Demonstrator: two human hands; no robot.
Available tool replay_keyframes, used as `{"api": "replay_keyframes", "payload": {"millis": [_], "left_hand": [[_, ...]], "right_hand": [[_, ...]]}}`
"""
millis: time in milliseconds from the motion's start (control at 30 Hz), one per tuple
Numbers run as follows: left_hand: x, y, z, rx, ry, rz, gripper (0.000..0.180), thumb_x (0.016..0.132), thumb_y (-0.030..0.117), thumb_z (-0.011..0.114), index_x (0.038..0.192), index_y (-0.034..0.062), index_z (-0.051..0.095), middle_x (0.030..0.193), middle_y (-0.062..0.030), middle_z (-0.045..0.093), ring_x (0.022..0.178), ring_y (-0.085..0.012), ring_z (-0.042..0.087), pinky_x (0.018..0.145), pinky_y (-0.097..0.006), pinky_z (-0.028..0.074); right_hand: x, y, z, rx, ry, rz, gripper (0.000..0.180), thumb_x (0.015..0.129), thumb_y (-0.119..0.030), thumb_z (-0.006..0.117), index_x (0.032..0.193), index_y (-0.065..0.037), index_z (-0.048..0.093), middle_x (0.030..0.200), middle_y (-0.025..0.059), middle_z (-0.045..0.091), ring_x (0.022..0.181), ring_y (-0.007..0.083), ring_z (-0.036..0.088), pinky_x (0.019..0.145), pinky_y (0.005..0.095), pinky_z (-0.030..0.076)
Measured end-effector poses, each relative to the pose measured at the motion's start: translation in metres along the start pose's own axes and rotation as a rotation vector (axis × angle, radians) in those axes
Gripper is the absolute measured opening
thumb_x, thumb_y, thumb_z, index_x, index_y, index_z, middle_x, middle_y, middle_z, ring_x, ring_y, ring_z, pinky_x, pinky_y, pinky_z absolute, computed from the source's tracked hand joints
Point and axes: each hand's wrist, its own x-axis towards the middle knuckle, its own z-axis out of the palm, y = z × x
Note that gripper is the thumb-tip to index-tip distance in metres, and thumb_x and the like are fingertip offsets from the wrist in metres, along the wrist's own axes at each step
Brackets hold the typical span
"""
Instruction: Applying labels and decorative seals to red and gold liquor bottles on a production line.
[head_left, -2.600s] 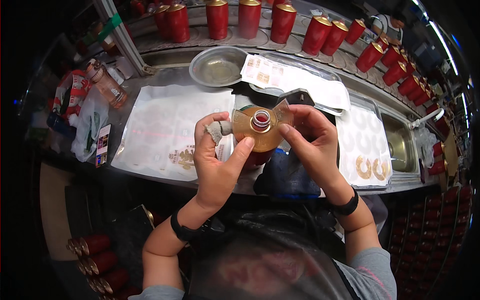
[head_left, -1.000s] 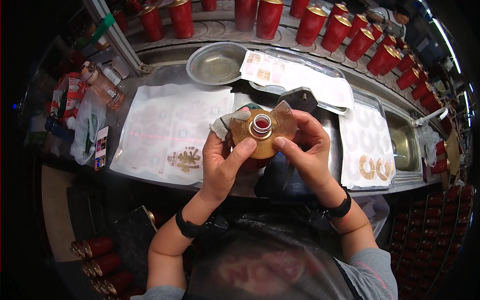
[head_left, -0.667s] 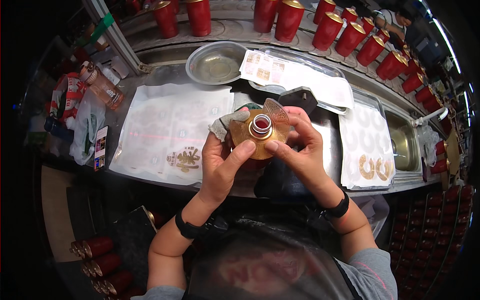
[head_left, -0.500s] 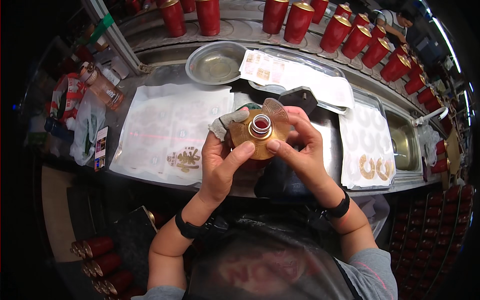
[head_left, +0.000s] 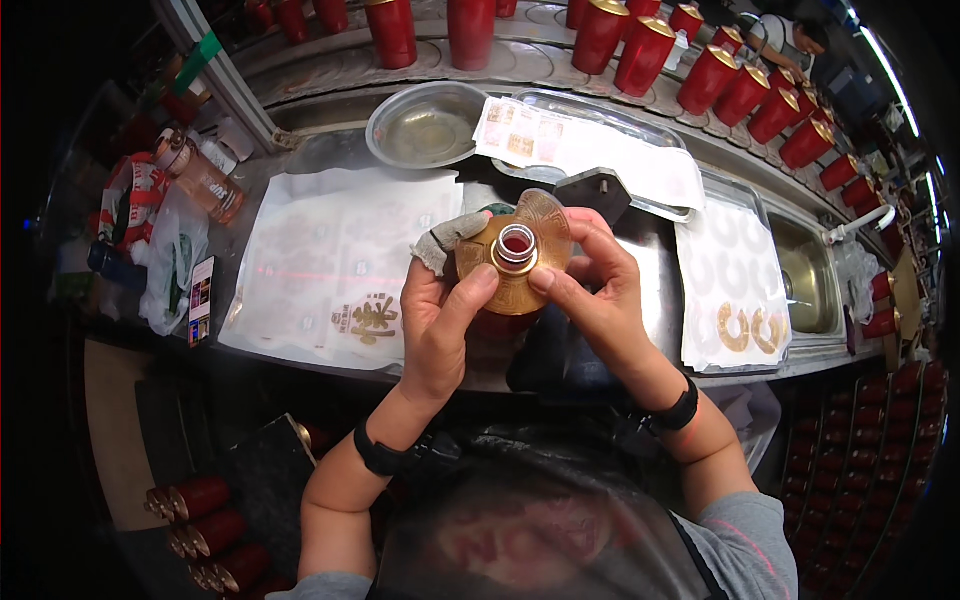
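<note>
Over the near edge of the workbench I hold a red bottle [head_left: 507, 325] with a gold shoulder, its open neck facing up toward me. A patterned gold decal [head_left: 545, 212] lies around the shoulder, and its far right part stands up from the surface. My left hand [head_left: 445, 315] is closed on the left side, thumb on the shoulder; a grey cloth cover [head_left: 440, 240] wraps one of its fingers. My right hand [head_left: 600, 285] presses its thumb near the neck, with its other fingers behind the decal's raised part. The bottle's lower body is mostly hidden.
White decal sheets [head_left: 300, 240] lie left, more sheets [head_left: 735, 270] right beside a sink [head_left: 815, 280]. Behind are a metal bowl [head_left: 425, 125] and a dark bracket [head_left: 600, 190]. Red bottles [head_left: 640, 55] line a conveyor. A phone [head_left: 201, 300] rests far left. Another person [head_left: 785, 40] works at back right.
The bottle has shifted slightly left in my hands' grip, and the decal's raised part sits a little lower and further left. Bottles on the conveyor have moved right.
</note>
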Motion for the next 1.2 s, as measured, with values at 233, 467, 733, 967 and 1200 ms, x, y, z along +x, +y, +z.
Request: {"api": "replay_keyframes", "payload": {"millis": [233,467,733,967,1200], "left_hand": [[0.000,-0.001,0.000,-0.034,0.017,-0.038,0.039,0.096,0.008,0.058,0.134,0.0025,0.052,0.131,-0.0100,0.058,0.122,-0.0166,0.055,0.108,-0.034,0.041],[-0.001,-0.001,-0.003,-0.075,0.031,-0.050,0.036,0.098,0.010,0.056,0.133,0.0028,0.053,0.128,-0.0091,0.060,0.117,-0.0148,0.056,0.104,-0.032,0.043],[0.000,0.002,0.000,-0.054,0.058,-0.079,0.035,0.098,0.010,0.055,0.132,0.0022,0.053,0.132,-0.0125,0.060,0.121,-0.0186,0.058,0.108,-0.035,0.043],[0.001,-0.001,-0.001,-0.062,0.047,-0.052,0.033,0.098,0.011,0.059,0.130,0.0027,0.054,0.125,-0.0089,0.062,0.115,-0.0148,0.058,0.103,-0.032,0.045],[0.001,0.004,-0.015,-0.084,-0.090,-0.093,0.043,0.097,0.012,0.061,0.137,0.0023,0.049,0.137,-0.0122,0.056,0.127,-0.0202,0.054,0.111,-0.036,0.041]], "right_hand": [[-0.001,-0.001,0.000,-0.035,-0.006,-0.025,0.037,0.086,-0.011,0.077,0.118,0.001,0.063,0.126,0.0058,0.048,0.089,0.0062,0.062,0.069,0.0185,0.053],[-0.004,-0.010,0.001,-0.027,0.017,0.079,0.036,0.086,-0.011,0.076,0.116,0.002,0.063,0.127,0.0057,0.048,0.089,0.0083,0.063,0.071,0.0204,0.053],[-0.004,-0.012,0.006,-0.046,0.029,0.060,0.034,0.088,-0.011,0.075,0.117,0.002,0.062,0.126,0.0057,0.050,0.096,0.0124,0.065,0.077,0.0240,0.056],[-0.005,-0.010,0.005,-0.048,0.042,0.044,0.035,0.088,-0.011,0.075,0.118,0.002,0.062,0.126,0.0055,0.050,0.099,0.0123,0.064,0.079,0.0246,0.056],[-0.006,-0.011,-0.001,-0.047,0.011,0.060,0.038,0.087,-0.012,0.075,0.120,0.001,0.061,0.127,0.0054,0.050,0.099,0.0123,0.064,0.078,0.0238,0.056]]}}
